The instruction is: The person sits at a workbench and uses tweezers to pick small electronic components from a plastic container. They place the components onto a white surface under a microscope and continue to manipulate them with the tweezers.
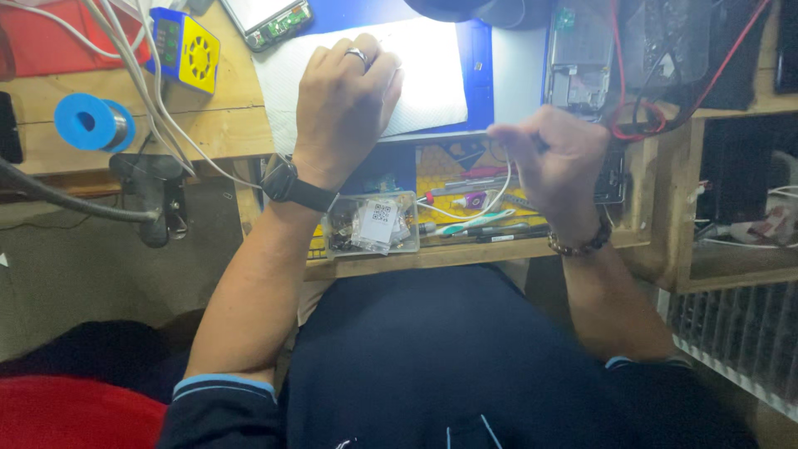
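The left hand (345,91) lies flat, empty, on the white paper towel (424,75) at 12 o'clock, seemingly pinning it to the desk (224,125). The right hand (557,158), at 2 o'clock, pinches a white cable (497,195) clear of the open drawer (465,212).

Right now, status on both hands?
Left hand flat on white paper towel. Right hand fingers pinching white cable above open drawer. Nothing blocking.

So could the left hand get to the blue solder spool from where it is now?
Probably yes. The left hand rests flat on the white paper towel and holds nothing, and the blue solder spool stands in the open on the wooden bench. Only the white cables cross the stretch between them.
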`<state>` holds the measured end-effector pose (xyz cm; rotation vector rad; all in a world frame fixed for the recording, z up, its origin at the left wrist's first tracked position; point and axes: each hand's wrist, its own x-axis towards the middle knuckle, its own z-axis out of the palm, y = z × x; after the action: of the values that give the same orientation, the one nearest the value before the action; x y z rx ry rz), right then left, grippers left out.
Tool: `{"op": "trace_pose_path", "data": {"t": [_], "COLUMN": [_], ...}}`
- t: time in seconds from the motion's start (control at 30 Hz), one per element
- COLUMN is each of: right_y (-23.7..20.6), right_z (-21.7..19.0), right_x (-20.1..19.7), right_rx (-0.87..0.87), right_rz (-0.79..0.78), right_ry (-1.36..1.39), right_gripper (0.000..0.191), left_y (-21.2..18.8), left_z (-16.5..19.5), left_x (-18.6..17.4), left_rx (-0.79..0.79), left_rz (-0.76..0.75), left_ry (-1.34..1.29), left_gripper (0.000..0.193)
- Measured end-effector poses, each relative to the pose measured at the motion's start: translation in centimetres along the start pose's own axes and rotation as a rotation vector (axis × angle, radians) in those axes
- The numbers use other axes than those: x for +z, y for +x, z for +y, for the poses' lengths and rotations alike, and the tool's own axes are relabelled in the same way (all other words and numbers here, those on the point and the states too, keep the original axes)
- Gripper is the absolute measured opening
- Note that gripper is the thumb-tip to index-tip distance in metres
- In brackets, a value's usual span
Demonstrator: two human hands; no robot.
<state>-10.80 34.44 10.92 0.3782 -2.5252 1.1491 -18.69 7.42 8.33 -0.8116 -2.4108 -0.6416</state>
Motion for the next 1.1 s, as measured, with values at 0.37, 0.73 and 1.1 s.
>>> {"op": "trace_pose_path", "data": {"t": [0.37,0.73,1.1], "right_y": [-5.6,-9.0,-8.1], "right_z": [0.0,1.7,3.0], "right_x": [-3.8,-3.1,-4.6], "right_rx": [0.016,-0.057,-0.055], "right_rz": [-0.022,-0.295,-0.223], "right_ry": [-0.205,-0.527,-0.466], "right_gripper": [0.012,0.015,0.011], "left_y": [-1.0,-1.0,-0.8], "left_z": [0.2,0.3,0.6], "left_x": [0.8,1.1,1.1], "left_rx": [0.026,0.008,0.001], "left_rz": [0.050,0.026,0.010], "left_ry": [-0.001,0.001,-0.002], "left_gripper": [0.012,0.013,0.014]}}
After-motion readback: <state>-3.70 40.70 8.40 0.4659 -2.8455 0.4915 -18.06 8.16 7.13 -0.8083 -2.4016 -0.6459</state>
